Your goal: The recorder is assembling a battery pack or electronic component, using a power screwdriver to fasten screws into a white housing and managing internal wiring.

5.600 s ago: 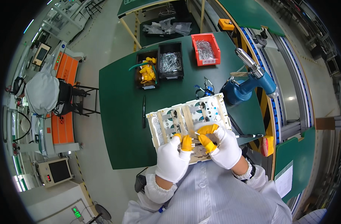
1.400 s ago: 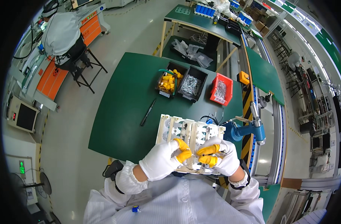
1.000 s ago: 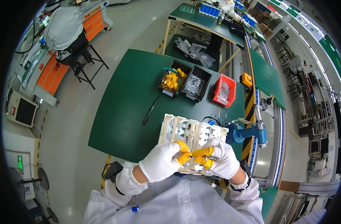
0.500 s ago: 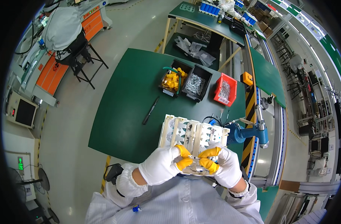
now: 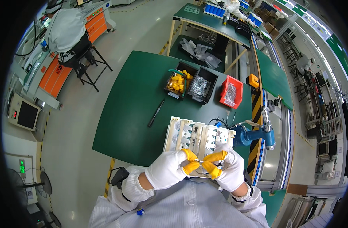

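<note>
Pale slotted frame (image 5: 197, 133) lies at the near edge of the green table (image 5: 124, 110), and I have left hand (image 5: 168, 169) and right hand (image 5: 230, 167) over it, pinched together on one small piece (image 5: 200, 162).

Factory assembly workshop, green tabletop (image 5: 124, 102) with red parts bin (image 5: 240, 95) and blue hand tool (image 5: 254, 137), metal conveyor line (image 5: 282, 152) at right, orange-panelled machine (image 5: 56, 80) at far left, striped hazard tape (image 5: 110, 176) on floor (image 5: 77, 129).

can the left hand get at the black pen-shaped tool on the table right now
Probably yes: the pen-shaped tool lies uncovered on the green tabletop, left of the white frame, though the left hand seems busy pinching a small part.
</note>
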